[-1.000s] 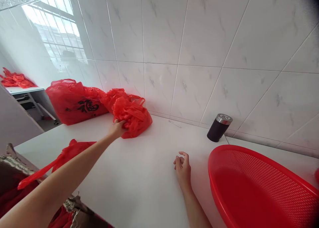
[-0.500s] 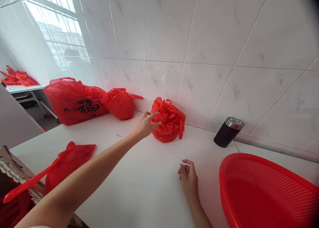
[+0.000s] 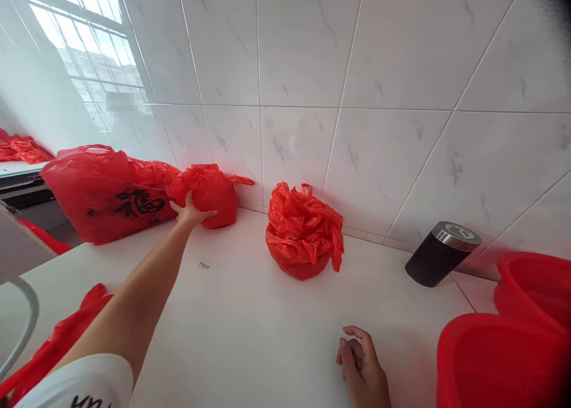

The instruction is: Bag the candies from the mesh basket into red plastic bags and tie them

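Note:
My left hand (image 3: 190, 212) reaches out at the left, fingers spread, in front of a bulging red plastic bag (image 3: 218, 198) by the wall; whether it touches the bag I cannot tell. Left of that bag stands a large red bag (image 3: 98, 200) with a black character printed on it. A crumpled red bag (image 3: 303, 232) sits on the white table (image 3: 250, 325) near the middle, with neither hand on it. Low at the right, my right hand (image 3: 362, 363) hangs over the table with its fingers loosely curled and nothing visible in them.
A black cylinder with a silver top (image 3: 441, 253) stands by the tiled wall at the right. Two red baskets (image 3: 464, 336) (image 3: 513, 277) fill the lower right. Another red bag (image 3: 66, 330) lies under my left arm. More red bags (image 3: 27, 149) lie at far left.
My left hand has moved left, from the crumpled bag to the bulging bag. The view has shifted, and a second basket shows at the right. My right hand keeps its loose curl.

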`<move>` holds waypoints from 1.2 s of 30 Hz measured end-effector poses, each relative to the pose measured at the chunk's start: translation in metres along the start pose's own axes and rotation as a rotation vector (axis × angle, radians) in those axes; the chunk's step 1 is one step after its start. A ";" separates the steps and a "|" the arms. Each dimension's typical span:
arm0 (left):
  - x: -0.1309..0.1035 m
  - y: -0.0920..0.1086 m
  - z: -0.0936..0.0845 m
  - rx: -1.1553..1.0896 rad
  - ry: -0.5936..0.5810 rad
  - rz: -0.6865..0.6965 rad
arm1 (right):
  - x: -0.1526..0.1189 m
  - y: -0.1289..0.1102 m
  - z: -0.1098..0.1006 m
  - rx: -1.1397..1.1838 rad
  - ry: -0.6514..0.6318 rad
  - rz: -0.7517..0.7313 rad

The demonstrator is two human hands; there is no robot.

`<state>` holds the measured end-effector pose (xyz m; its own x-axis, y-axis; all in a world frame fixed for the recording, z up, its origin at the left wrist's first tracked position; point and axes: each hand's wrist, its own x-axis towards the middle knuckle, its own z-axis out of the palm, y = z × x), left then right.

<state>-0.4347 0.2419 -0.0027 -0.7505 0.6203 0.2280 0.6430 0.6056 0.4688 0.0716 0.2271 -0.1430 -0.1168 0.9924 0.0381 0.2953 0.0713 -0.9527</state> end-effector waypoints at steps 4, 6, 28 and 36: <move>0.016 0.001 0.021 0.050 0.018 -0.104 | -0.001 0.000 0.007 -0.002 0.069 0.014; 0.014 0.007 0.031 0.069 -0.009 -0.049 | -0.003 -0.002 0.008 -0.017 0.067 0.019; -0.147 0.051 -0.058 0.323 0.017 0.237 | -0.007 -0.016 -0.014 -0.111 -0.107 -0.100; -0.245 0.026 -0.131 0.362 0.055 0.338 | -0.009 -0.015 -0.015 -0.048 -0.126 -0.109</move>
<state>-0.2536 0.0405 0.0653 -0.4912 0.7908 0.3653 0.8564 0.5150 0.0366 0.0821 0.2190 -0.1249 -0.2677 0.9584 0.0995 0.3187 0.1855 -0.9295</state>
